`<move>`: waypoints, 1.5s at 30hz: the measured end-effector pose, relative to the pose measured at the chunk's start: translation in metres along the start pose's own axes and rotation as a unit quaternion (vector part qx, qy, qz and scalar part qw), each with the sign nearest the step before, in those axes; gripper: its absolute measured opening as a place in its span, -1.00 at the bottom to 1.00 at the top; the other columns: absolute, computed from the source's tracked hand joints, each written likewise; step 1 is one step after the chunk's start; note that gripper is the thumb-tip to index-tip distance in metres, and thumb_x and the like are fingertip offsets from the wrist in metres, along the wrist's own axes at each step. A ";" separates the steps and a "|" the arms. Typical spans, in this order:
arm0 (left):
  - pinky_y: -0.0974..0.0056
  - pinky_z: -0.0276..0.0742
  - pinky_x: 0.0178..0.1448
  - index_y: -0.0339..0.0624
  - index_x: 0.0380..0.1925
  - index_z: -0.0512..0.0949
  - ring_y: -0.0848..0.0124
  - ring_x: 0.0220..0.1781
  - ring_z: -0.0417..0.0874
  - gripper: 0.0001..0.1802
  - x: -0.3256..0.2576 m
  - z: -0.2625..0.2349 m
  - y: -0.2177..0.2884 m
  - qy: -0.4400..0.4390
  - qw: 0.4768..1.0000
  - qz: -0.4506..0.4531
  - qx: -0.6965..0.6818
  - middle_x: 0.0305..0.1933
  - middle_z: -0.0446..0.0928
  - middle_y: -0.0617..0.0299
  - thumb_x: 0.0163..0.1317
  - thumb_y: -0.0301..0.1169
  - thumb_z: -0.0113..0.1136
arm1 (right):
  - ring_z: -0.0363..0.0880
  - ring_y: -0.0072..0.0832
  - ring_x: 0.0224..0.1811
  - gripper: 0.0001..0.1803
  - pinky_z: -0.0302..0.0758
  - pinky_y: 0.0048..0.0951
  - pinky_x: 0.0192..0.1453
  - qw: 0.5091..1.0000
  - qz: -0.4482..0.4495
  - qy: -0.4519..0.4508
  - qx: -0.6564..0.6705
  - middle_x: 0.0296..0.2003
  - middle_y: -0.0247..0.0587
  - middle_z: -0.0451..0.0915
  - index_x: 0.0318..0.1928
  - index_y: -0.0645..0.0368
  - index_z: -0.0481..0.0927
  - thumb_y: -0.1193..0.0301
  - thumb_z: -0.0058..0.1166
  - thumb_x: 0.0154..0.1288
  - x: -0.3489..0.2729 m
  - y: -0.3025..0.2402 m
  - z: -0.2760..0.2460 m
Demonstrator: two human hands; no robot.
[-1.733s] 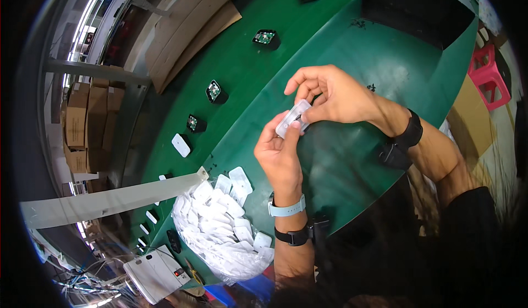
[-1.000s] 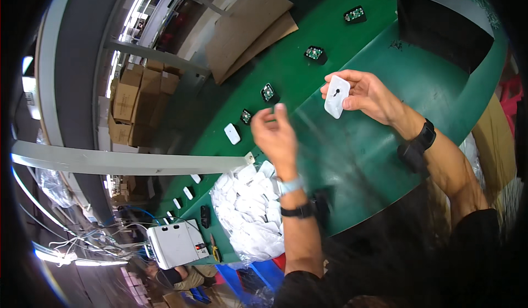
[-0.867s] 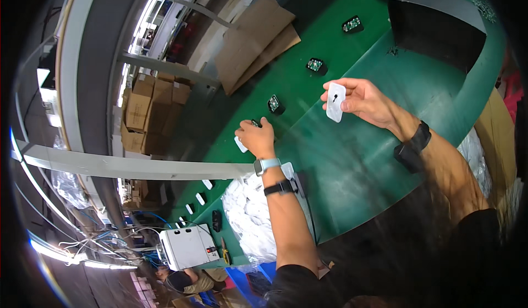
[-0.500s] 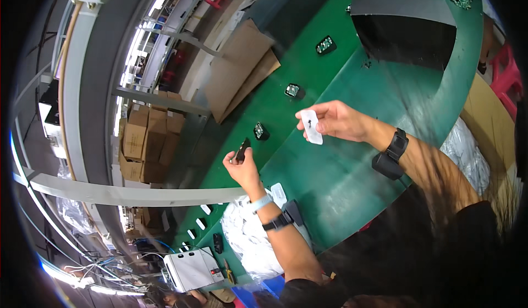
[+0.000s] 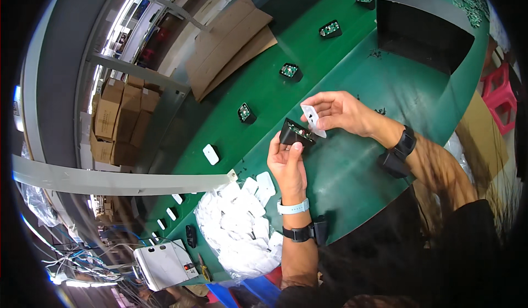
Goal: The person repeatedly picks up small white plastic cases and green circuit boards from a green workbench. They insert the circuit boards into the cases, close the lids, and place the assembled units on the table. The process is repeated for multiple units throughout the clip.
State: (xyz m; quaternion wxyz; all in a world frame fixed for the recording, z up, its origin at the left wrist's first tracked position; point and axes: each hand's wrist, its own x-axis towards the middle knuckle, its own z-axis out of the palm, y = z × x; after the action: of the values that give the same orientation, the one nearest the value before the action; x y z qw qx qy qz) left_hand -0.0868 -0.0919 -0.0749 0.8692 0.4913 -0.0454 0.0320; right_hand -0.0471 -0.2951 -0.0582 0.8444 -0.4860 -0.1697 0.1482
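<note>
Now I have left hand [image 5: 287, 168] wrapped round a black housing [image 5: 291, 136], right hand [image 5: 342, 114] pinching a white cover [image 5: 308, 111] just beside its open face, both over the bench [image 5: 352, 181] near its far edge, cover heap [image 5: 236, 234] at left end.

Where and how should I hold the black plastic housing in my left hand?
Probably by the outer walls of the black plastic housing, your left hand coming from the side away from the white rectangular plastic cover in your right hand: its open face, baring the green circuit board, is turned toward that cover.
</note>
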 end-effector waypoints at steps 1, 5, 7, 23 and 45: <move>0.25 0.55 0.23 -0.39 0.18 0.45 0.34 0.07 0.65 -0.49 0.000 -0.001 -0.001 0.000 1.000 0.003 0.018 0.09 0.60 0.06 0.20 -0.70 0.28 | 0.65 -0.49 0.02 -0.51 0.62 -0.40 0.14 1.000 0.001 0.001 -0.013 0.01 -0.12 0.66 0.22 0.32 0.52 0.55 0.30 0.29 0.000 0.003 0.000; 0.24 0.56 0.24 -0.46 0.17 0.45 0.28 0.16 0.63 -0.49 -0.002 0.000 -0.006 -0.011 0.996 0.025 0.086 0.12 0.59 -0.02 0.19 -0.69 0.33 | 0.65 -0.50 -0.01 -0.45 0.65 -0.45 0.10 0.999 0.005 -0.006 -0.044 -0.02 -0.11 0.66 0.23 0.36 0.50 0.62 0.34 0.22 0.000 0.010 0.002; 0.22 0.56 0.25 -0.47 0.16 0.45 0.26 0.16 0.63 -0.50 -0.001 0.003 -0.007 -0.014 0.994 0.019 0.103 0.13 0.58 -0.04 0.20 -0.69 0.33 | 0.65 -0.51 -0.03 -0.44 0.66 -0.46 0.09 0.999 0.010 -0.008 -0.050 -0.03 -0.11 0.66 0.24 0.38 0.49 0.62 0.34 0.22 0.000 0.010 0.003; 0.21 0.58 0.23 -0.46 0.14 0.45 0.23 0.17 0.62 -0.52 -0.004 0.002 -0.009 -0.022 0.993 0.001 0.117 0.20 0.54 -0.11 0.21 -0.68 0.33 | 0.67 -0.51 -0.07 -0.43 0.68 -0.44 0.06 0.997 0.012 0.015 -0.081 -0.08 -0.16 0.67 0.21 0.30 0.58 0.65 0.40 0.14 -0.005 0.006 0.006; 0.13 0.49 0.36 -0.42 0.17 0.47 0.26 0.25 0.54 -0.49 -0.004 0.004 -0.011 -0.045 0.992 0.047 0.111 0.23 0.44 0.07 0.19 -0.62 0.34 | 0.72 -0.33 0.00 -0.51 0.60 -0.40 0.15 0.943 -0.185 0.031 -0.276 -0.01 -0.04 0.72 0.01 0.24 0.73 0.50 0.52 -0.01 -0.010 0.006 0.008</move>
State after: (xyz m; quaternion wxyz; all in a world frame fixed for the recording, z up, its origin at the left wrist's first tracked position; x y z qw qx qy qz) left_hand -0.0895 -0.1005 -0.0826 0.8041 0.5826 -0.1038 0.0558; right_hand -0.0600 -0.2899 -0.0614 0.6943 -0.6647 -0.2646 -0.0786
